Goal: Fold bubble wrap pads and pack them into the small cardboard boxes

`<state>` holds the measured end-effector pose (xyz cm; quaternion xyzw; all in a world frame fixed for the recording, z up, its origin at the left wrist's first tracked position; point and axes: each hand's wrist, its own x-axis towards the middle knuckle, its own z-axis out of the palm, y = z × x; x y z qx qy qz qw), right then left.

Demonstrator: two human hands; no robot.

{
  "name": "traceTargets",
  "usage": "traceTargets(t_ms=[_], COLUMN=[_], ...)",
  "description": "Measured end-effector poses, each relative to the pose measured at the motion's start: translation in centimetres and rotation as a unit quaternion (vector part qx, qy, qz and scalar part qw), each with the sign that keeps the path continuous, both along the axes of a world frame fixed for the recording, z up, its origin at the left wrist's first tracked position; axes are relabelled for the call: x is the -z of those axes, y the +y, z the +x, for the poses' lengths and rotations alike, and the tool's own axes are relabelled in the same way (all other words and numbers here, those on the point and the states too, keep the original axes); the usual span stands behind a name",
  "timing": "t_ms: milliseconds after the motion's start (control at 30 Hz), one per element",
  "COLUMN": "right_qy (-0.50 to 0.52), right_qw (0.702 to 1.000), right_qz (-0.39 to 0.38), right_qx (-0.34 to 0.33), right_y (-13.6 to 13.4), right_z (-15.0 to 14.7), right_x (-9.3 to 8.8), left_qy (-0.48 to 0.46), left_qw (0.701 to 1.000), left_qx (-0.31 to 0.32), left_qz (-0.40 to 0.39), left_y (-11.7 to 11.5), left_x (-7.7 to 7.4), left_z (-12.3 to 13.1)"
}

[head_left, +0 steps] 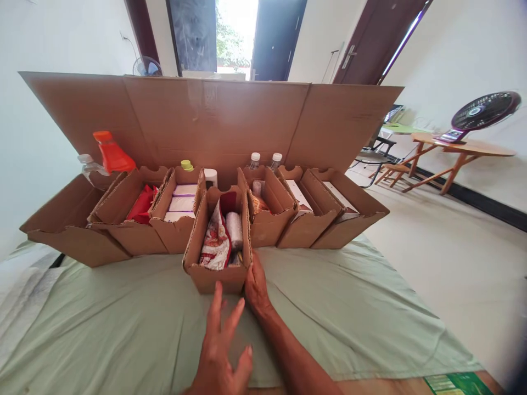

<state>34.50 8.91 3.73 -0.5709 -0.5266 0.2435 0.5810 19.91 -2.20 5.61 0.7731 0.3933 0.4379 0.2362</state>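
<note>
Hovering just short of the box (pixel 214 280), my left hand (pixel 220 345) is spread wide, holding nothing. The box stands on the cloth (pixel 123 318), nearer than the row (pixel 135 236), stuffed with packets (pixel 214 244). My right hand (pixel 256 285) touches its near right corner; I cannot tell if it grips. I judge it light and stiff-walled, best held low by both sides.

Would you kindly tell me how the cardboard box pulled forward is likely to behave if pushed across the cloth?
The box is open-topped cardboard, so its walls probably flex where the right hand touches its corner. Stuffed with a packet and a roll, it seems unlikely to tip. The loose cloth may bunch ahead of it.
</note>
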Motion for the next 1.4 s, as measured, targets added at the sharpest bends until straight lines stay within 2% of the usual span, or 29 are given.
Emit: traceTargets(t_ms=[100,233,333,433,500,600,667,767,833,933,1067,1200,1300,1400], right_qy=[0.003,0.007,0.008,0.003,-0.005,-0.026,-0.043,-0.071,-0.088,-0.110,-0.129,-0.173,-0.328,-0.435], right_qw=[1.000,0.999,0.999,0.998,0.998,0.998,0.998,0.997,0.996,0.994,0.990,0.983,0.945,0.895], right_qz=[-0.012,-0.027,-0.037,-0.047,-0.053,-0.054,-0.047,-0.027,-0.011,0.011,0.041,0.064,-0.014,-0.097], right_qx=[0.013,0.025,0.030,0.028,0.019,-0.005,-0.018,-0.025,-0.024,-0.020,-0.027,-0.019,0.002,0.007], right_y=[0.0,0.2,0.3,0.3,0.3,0.1,-0.1,-0.4,-0.4,-0.3,-0.3,0.7,2.9,5.4], right_z=[0.2,0.5,0.5,0.4,0.4,0.4,0.3,0.0,-0.5,-1.4,-2.4,-2.2,-1.4,-0.5], right_x=[0.6,0.6,0.6,0.4,0.3,0.0,-0.2,-0.5,-0.8,-1.6,-4.2,-9.6,-14.1,-17.0], left_qy=[0.018,0.008,0.006,0.018,0.041,0.109,0.149,0.156,0.145,0.126,0.112,0.106,0.091,0.075], left_qw=[1.000,1.000,0.999,0.998,0.997,0.992,0.988,0.983,0.981,0.977,0.977,0.979,0.982,0.984], left_qx=[-0.007,-0.015,-0.025,-0.027,-0.025,-0.029,-0.039,-0.076,-0.092,-0.093,-0.105,-0.108,-0.111,-0.112], left_qz=[0.017,0.001,-0.022,-0.046,-0.064,-0.063,-0.024,0.051,0.096,0.146,0.147,0.137,0.125,0.114], left_y=[3.8,8.5,10.7,11.5,11.1,9.1,6.9,3.5,1.8,0.5,0.6,0.6,0.6,0.6], left_x=[-1.0,-1.1,-1.2,-1.3,-0.9,0.7,2.1,3.5,3.9,3.8,3.7,3.9,4.1,4.3], left_z=[1.0,1.8,2.1,2.0,1.4,-1.0,-3.4,-7.1,-8.7,-9.4,-9.0,-8.9,-8.9,-8.8])
